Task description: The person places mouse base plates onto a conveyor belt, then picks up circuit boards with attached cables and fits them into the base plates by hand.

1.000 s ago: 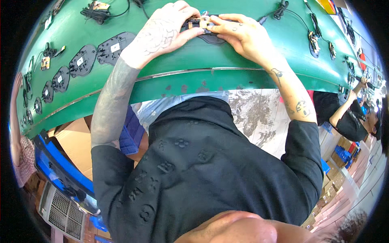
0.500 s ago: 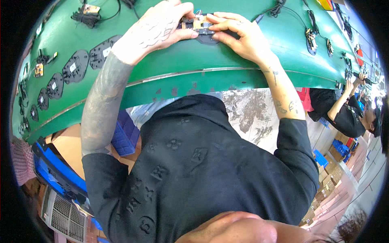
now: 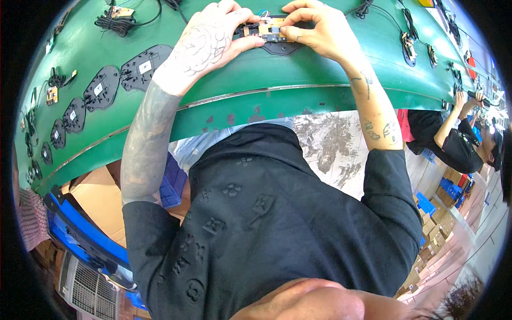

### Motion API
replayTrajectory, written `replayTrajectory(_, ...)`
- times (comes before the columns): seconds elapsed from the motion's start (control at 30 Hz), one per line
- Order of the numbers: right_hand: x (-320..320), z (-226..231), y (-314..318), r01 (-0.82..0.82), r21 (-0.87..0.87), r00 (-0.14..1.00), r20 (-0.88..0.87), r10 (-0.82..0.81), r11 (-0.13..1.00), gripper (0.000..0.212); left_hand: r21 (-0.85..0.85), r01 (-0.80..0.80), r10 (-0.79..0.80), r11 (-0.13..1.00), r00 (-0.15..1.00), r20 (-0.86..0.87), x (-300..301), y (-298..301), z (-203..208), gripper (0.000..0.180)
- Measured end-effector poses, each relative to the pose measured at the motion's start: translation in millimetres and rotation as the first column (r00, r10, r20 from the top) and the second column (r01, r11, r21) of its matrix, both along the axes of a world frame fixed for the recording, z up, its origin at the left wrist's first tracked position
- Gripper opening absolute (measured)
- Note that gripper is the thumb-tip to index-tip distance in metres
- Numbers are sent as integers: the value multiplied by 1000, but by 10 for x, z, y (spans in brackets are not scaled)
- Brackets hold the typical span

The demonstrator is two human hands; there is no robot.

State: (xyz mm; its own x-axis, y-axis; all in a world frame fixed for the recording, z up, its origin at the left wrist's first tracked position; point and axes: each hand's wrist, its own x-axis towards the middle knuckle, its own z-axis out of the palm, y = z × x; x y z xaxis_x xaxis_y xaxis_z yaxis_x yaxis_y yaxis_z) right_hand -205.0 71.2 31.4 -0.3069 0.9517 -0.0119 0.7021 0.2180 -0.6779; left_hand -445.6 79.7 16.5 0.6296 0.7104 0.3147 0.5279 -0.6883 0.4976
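At the far middle of the green table, a tan circuit board (image 3: 273,30) with dark components lies on a black plastic base (image 3: 282,49), whose near edge sticks out below it. My left hand (image 3: 210,40) grips the board's left end, thumb along the near side and index finger along the far side. From the other end, my right hand (image 3: 322,32) pinches the board's right edge between thumb and forefinger, its other fingers curled above. Small coloured wires (image 3: 263,13) rise at the board's far side. The fingers partly hide both ends of the board.
A row of black plastic bases (image 3: 101,88) runs down the table's left side. Coiled black cables with boards (image 3: 117,22) lie at the far left, and more cabled boards (image 3: 408,49) at the right. Another person (image 3: 453,130) works farther right. A blue crate (image 3: 88,234) stands lower left.
My right fingers have drawn back from across the board to a pinch at its right edge, so more of it shows. My left hand keeps its grip. The view has shifted slightly.
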Motion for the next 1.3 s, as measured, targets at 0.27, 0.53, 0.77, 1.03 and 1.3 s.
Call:
replayTrajectory(0.27,120,-223,-72,-57,129,994,101,45,990,21,123,-69,57,990,994,96,-179,-4,-273,28)
replayTrajectory(0.53,122,-291,-156,-56,263,998,14,55,963,27,227,-80,93,971,994,-50,-202,-85,-245,9)
replayTrajectory(0.77,112,-297,-192,-41,240,999,-17,46,970,26,166,-120,121,979,993,6,-160,-108,-325,8)
replayTrajectory(1.03,107,-291,-212,-33,231,999,-23,40,972,25,200,-139,150,970,988,-44,-107,-138,-273,7)
replayTrajectory(1.3,88,-294,-218,-33,204,999,-12,36,978,25,257,-158,165,953,986,-5,-77,-171,-288,9)
